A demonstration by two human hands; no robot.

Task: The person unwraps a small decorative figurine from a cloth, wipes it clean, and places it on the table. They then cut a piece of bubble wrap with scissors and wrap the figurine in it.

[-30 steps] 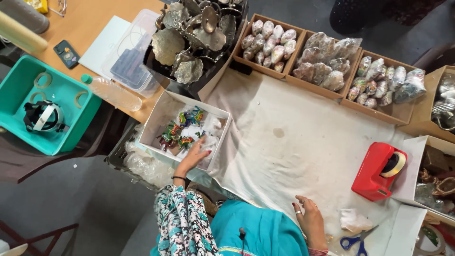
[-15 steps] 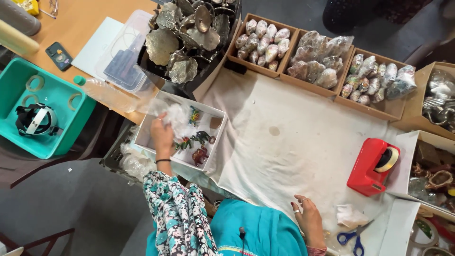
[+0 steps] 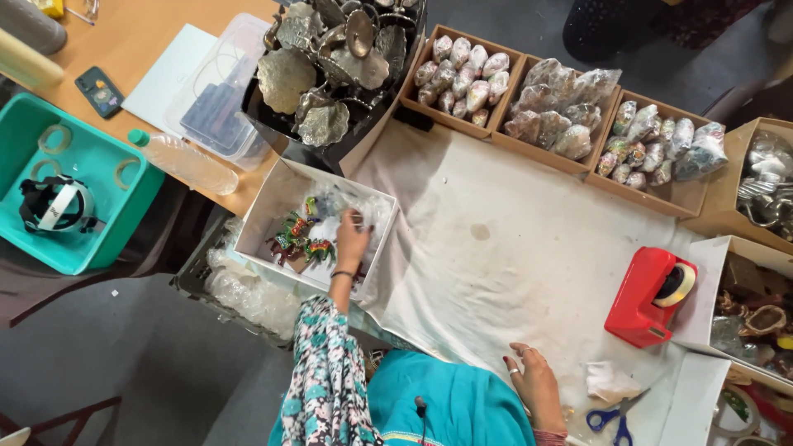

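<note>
My left hand (image 3: 353,239) reaches into a white cardboard box (image 3: 263,221) at the left edge of the cloth-covered table. The box holds small colourful figurines (image 3: 297,238) and clear plastic wrap (image 3: 368,208). The fingers are curled at the wrap; whether they grip anything I cannot tell. My right hand (image 3: 537,381) rests flat and open on the white cloth (image 3: 512,256) near the front edge, holding nothing. A crumpled bit of white wrap (image 3: 611,381) and blue-handled scissors (image 3: 610,418) lie just right of it.
A red tape dispenser (image 3: 648,296) stands at the right. Wooden trays of wrapped items (image 3: 562,107) line the back. A dark tray of metal leaf-shaped pieces (image 3: 330,66), a plastic bottle (image 3: 182,161), a clear lidded box (image 3: 219,99) and a teal bin (image 3: 91,194) are at left.
My left hand moved within the white box from its left side toward the back right, to the plastic wrap. My right hand stayed on the cloth.
</note>
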